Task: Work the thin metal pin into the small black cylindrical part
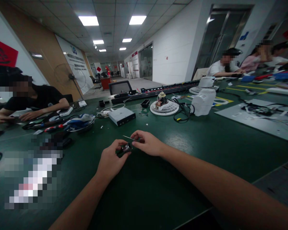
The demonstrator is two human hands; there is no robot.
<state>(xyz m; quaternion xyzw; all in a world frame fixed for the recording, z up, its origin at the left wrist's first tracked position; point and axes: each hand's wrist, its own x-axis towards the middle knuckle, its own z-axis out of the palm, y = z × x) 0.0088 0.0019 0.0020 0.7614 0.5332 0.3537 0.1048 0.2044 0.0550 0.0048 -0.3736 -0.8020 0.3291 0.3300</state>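
In my left hand (112, 157) a small dark, shiny cylinder (127, 147) is gripped between thumb and fingers, its round end turned toward my other hand. My right hand (149, 143) pinches a thin, pointed metal tool (126, 137); its tip points left, just above the cylinder and apart from it. Whether the tool is tweezers or a single rod cannot be made out, since the fingers cover its rear part. Both hands are over the green tabletop (144, 191). Beyond them lies a grey, box-shaped disc drive (122, 115).
A white fan grille with a motor (163, 105) and a white plastic housing (203, 101) stand farther back. Left are a bowl with blue cloth (80, 123) and tools. A light board (261, 118) with wires lies right. Co-workers sit at left and far right.
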